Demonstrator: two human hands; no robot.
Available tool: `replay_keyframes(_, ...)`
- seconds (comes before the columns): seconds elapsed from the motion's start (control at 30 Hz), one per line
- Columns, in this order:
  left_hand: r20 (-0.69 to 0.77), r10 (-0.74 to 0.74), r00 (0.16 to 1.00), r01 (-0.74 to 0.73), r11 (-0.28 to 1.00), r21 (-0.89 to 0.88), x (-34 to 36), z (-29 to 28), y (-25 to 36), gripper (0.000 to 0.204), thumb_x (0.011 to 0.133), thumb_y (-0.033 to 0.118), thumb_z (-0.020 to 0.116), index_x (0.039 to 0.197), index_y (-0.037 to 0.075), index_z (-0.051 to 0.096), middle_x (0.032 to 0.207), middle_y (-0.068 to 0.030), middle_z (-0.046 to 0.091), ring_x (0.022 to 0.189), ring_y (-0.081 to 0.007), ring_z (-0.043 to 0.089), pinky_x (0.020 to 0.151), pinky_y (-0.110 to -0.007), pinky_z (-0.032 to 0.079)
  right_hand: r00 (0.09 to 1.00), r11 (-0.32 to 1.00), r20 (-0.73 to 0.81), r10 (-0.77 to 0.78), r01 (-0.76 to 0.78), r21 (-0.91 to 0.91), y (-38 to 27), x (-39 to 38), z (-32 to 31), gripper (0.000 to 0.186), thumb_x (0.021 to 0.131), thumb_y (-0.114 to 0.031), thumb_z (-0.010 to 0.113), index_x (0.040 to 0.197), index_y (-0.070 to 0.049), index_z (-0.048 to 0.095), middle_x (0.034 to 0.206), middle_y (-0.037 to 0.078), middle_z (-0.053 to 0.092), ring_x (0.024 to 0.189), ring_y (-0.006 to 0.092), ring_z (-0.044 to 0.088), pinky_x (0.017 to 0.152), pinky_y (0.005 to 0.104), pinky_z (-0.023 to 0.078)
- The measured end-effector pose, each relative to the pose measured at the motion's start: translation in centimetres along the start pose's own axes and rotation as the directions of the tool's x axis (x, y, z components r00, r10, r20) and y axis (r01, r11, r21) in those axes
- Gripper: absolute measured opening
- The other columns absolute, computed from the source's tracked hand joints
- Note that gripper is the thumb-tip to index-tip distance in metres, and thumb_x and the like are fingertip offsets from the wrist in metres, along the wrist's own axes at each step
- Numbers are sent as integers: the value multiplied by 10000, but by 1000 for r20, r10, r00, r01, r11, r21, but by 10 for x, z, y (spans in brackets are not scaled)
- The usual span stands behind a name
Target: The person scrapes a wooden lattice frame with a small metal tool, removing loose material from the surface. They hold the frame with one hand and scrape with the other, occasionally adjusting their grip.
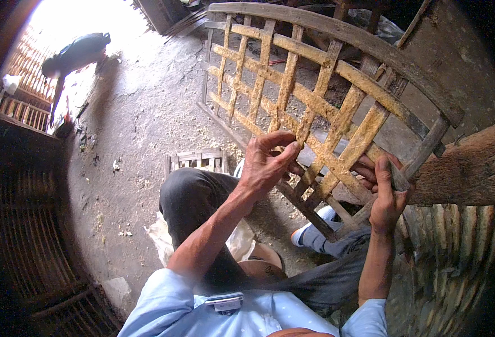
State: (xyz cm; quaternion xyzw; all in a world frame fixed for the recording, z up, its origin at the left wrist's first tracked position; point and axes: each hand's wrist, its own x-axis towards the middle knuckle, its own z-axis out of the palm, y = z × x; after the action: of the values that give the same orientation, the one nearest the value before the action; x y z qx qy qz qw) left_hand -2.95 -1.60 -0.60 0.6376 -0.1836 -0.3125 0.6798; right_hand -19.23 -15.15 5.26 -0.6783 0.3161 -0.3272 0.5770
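A large wooden lattice frame [337, 28], with a curved grey top bar, is tilted in front of me, above my knees. Rough yellowish material coats its crossed slats [315, 101]. My right hand [388, 194] grips the frame near its lower right corner, thumb on the near side and several fingers reaching behind the slats. At the lower middle of the lattice is my left hand [267, 160], its thumb and forefinger pinched together against a yellow slat. Whatever lies between those fingertips is too small or hidden to tell.
A thick wooden log [461, 165] juts in at the right, above ridged panelling [455, 247]. Beyond my knee lies a small slatted wooden frame [199, 154]. White sheeting [160, 238] is beside my leg. A dark-clothed figure [81, 53] bends near the bright opening.
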Motion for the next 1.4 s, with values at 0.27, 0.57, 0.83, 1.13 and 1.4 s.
replay_keyframes(0.27,-7,-79,997,79,997,-5,9,-2,-4,205,895,131,624,812,-38,704,691,-36,660,581,-93,644,478,-230,497,995,999,92,37,-34,-32,5,4,-10,367,1001,-319,532,1157,12,563,1004,149,710,891,216,704,703,291,535)
replay_keyframes(0.57,-54,-11,999,13,999,47,11,-2,-12,221,909,164,652,894,-44,727,734,-63,698,580,-106,647,524,-240,525,997,999,77,10,-6,-54,6,4,-10,346,994,-296,550,1154,9,584,960,115,715,851,197,707,681,273,540)
replay_keyframes(0.83,-87,-53,995,54,998,18,9,2,-1,223,891,142,656,780,-44,706,649,-22,649,572,-90,631,510,-231,513,997,1000,78,-15,16,-2,2,5,-1,313,1018,-279,496,1077,23,553,955,168,712,799,199,722,576,234,509)
replay_keyframes(1.13,-152,-7,988,24,993,111,8,2,-5,195,821,142,649,713,-14,695,612,6,637,564,-53,587,511,-233,478,994,999,103,21,-17,-38,2,5,-3,328,1014,-298,504,1077,17,573,960,145,717,811,186,718,598,225,485)
replay_keyframes(1.4,-238,165,957,-97,958,271,10,-18,-3,230,850,230,702,778,12,705,612,-9,621,548,-86,590,458,-238,445,994,998,89,59,-57,-30,1,3,-9,345,1013,-315,500,1140,0,559,1029,164,703,869,217,708,701,293,531)
